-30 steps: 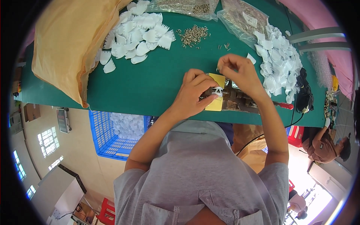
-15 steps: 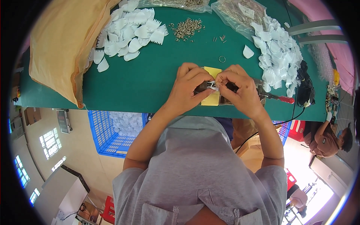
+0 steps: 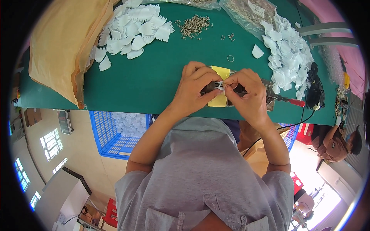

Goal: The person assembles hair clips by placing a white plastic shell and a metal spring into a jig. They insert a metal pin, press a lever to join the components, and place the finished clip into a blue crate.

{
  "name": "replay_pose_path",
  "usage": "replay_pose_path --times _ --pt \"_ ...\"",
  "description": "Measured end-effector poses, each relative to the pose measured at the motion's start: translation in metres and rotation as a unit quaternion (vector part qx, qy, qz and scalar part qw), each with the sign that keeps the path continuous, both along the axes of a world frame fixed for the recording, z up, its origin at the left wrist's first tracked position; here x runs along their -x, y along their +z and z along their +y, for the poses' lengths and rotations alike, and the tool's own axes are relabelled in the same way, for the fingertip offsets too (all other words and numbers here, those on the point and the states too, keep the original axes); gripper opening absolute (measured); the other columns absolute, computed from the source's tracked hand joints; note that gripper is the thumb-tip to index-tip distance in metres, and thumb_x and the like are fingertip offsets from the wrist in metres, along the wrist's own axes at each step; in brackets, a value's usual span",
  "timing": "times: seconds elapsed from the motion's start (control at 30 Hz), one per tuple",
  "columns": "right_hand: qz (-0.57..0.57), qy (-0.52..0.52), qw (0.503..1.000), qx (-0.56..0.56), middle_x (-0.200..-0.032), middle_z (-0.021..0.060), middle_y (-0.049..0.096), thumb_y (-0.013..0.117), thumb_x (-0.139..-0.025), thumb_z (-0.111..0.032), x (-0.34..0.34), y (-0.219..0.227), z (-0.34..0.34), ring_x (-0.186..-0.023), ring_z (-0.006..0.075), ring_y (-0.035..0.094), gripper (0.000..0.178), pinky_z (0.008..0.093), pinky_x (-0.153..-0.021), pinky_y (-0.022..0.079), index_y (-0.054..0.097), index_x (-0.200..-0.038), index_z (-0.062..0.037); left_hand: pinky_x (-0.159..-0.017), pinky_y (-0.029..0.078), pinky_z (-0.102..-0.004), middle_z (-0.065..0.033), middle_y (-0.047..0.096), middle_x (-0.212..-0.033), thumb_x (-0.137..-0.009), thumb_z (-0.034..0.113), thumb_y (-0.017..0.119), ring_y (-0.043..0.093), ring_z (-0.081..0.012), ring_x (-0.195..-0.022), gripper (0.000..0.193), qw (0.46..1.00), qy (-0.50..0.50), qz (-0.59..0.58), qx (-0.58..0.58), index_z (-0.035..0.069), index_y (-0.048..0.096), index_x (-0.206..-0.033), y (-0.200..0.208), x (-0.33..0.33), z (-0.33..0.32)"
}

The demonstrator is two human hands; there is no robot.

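Left fingers (image 3: 212, 77) pinching white piece (image 3: 220, 86) between tips, right fingers (image 3: 232, 80) at its right edge, grip unclear, yellow plate (image 3: 218, 101) beneath

We list two bare forearms, the left forearm (image 3: 152, 135) and the right forearm (image 3: 275, 142), both reaching forward and angled inward from bent elbows. We enter one left hand (image 3: 192, 89), back uppermost, fingers curled, thumb and forefinger arched toward each other. We enter one right hand (image 3: 249, 93), likewise bent, thumb and forefinger drawn close together, tips just beside the left's.
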State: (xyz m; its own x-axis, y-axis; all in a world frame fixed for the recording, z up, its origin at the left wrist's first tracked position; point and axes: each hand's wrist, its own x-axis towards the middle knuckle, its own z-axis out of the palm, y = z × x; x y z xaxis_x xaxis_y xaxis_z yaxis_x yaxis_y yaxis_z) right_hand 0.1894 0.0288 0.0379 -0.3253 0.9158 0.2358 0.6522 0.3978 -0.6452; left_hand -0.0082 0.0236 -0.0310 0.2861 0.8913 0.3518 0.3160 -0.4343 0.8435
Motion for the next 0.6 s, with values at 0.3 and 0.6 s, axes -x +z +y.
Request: replay_pose_path --times 0.3,0.6 --pt "0.044 -0.022 0.968 0.245 -0.078 0.0054 0.071 0.076 -0.076 -0.006 0.001 0.014 0.022 -0.072 0.0183 0.068 0.011 0.0329 -0.072 0.054 0.07 -0.084 -0.004 -0.093 0.05 -0.0392 -0.0053 0.069 -0.114 -0.074 0.003 0.086 0.056 -0.0282 -0.112 0.037 1.0 0.002 0.006 -0.01 0.009 0.073 -0.108 -0.001 0.0 -0.001" --pt "0.051 0.009 0.938 0.342 -0.076 0.004 0.071 0.077 -0.077 -0.009 -0.008 0.014 0.042 -0.072 0.0109 0.066 0.014 0.0277 -0.07 0.054 0.07 -0.084 0.0007 -0.091 0.047 -0.0417 0.0 0.07 -0.1 -0.078 0.012 0.086 0.061 -0.0255 -0.101 0.027 0.991 0.02 0.022 -0.131 0.012 0.074 -0.102 -0.005 -0.006 0.0"
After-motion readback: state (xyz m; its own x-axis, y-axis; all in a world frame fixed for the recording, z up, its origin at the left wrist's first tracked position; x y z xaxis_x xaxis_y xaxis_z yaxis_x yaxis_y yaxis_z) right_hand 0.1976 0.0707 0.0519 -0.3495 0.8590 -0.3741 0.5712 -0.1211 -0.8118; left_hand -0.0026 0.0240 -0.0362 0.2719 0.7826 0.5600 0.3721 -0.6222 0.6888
